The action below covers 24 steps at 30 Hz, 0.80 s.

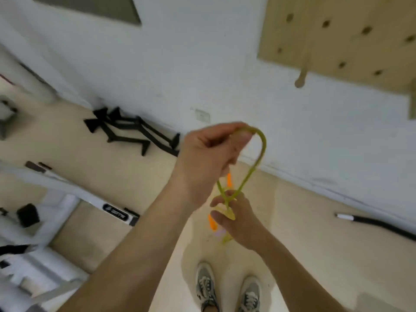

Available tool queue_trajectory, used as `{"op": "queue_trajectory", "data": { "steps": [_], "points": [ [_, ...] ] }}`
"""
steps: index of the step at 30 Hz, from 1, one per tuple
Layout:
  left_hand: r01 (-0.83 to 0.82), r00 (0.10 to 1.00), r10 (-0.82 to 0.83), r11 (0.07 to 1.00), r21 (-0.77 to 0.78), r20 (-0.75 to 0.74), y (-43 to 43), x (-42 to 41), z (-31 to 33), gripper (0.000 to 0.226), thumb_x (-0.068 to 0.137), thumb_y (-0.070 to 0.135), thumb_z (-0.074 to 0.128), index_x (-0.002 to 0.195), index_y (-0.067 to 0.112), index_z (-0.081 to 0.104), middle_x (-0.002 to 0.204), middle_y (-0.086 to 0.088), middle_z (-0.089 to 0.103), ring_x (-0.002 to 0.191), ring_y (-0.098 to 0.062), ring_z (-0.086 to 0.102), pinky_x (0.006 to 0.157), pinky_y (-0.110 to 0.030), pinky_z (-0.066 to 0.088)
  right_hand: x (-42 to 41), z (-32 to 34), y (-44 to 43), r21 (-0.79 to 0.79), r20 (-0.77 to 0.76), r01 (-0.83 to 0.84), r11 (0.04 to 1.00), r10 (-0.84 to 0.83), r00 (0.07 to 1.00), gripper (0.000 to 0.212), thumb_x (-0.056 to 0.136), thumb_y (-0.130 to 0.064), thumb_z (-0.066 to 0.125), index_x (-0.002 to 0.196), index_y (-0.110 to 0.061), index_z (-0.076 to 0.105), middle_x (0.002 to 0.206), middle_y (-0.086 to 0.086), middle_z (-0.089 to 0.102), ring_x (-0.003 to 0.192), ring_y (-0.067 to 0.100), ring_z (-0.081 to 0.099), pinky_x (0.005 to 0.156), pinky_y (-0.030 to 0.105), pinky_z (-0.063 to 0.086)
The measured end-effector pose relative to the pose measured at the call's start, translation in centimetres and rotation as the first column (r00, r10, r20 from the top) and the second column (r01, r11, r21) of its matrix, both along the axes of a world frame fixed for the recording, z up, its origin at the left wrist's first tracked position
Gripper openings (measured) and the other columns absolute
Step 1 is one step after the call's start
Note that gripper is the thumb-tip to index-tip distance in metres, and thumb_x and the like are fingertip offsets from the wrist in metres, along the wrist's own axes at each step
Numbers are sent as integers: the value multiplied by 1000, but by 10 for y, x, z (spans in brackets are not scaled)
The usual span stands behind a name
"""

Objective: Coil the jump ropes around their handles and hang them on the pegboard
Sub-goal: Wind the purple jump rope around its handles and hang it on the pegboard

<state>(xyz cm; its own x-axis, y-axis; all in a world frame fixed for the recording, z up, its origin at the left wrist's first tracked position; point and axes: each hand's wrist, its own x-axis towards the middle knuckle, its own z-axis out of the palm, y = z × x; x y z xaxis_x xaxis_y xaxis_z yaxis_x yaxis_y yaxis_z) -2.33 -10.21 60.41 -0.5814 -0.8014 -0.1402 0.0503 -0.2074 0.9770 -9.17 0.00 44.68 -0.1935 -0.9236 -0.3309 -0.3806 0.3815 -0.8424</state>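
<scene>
A yellow-green jump rope (258, 158) forms a tall loop between my two hands. My left hand (209, 154) pinches the top of the loop, fingers closed on the rope. My right hand (238, 219) grips the bundle below, where orange handles (212, 222) and coiled rope poke out between its fingers. The wooden pegboard (351, 37) hangs on the wall at the upper right, with a wooden peg (302, 70) sticking out toward me, well above both hands.
A black folded metal frame (132, 131) lies on the floor by the white wall. A black bar with a white tip (373, 221) lies on the floor at right. White furniture (67, 194) stands at left. My shoes (227, 289) are below.
</scene>
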Motion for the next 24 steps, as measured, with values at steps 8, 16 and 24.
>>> {"op": "queue_trajectory", "data": {
  "steps": [8, 16, 24],
  "points": [
    [-178, 964, 183, 983, 41, -195, 37, 36, 169, 12, 90, 12, 59, 92, 5, 70, 53, 3, 40, 46, -7, 27, 38, -18, 22, 21, 125, 38, -47, 145, 154, 987, -146, 979, 14, 98, -25, 50, 97, -20, 63, 90, 9, 66, 82, 17, 66, 74, 26, 50],
    [47, 979, -37, 998, 48, -199, 74, 91, 164, 28, 96, 28, 48, 121, 18, 57, 112, -2, 67, 103, -12, 62, 93, -33, 46, 45, 261, 71, -196, 469, 427, 883, -298, 832, 30, 102, -21, 42, 89, -5, 64, 63, 8, 66, 43, 17, 60, 44, 25, 48],
    [413, 899, -379, 901, -134, 220, 127, 198, 102, 17, 95, 20, 54, 84, 10, 65, 65, -2, 62, 62, -18, 57, 65, -28, 48, 92, 344, 85, -73, 622, 535, 842, -381, 684, 35, 100, -28, 46, 85, -4, 67, 56, 1, 53, 34, 4, 38, 31, 14, 28]
  ]
}}
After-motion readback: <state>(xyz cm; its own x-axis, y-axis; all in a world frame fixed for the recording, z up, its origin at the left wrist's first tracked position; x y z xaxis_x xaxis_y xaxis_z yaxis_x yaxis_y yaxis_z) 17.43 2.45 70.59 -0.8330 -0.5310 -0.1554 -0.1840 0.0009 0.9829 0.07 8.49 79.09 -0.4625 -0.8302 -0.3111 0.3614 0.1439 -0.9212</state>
